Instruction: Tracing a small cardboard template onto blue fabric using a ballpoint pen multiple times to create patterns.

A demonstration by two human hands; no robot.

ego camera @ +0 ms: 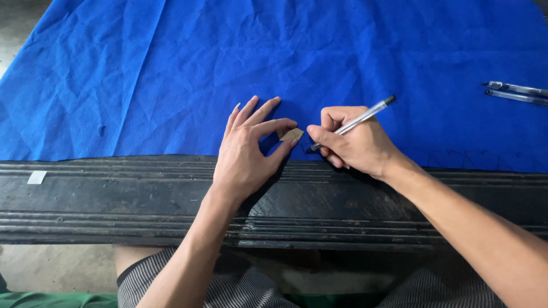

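bright blue creased cloth [171, 68], small tan card piece [291, 134], clear pen [359, 120] with black cap, black ridged table edge [114, 199], small white tag [37, 177], grey striped shorts [148, 285], green cloth [45, 299], grey floor [51, 268]
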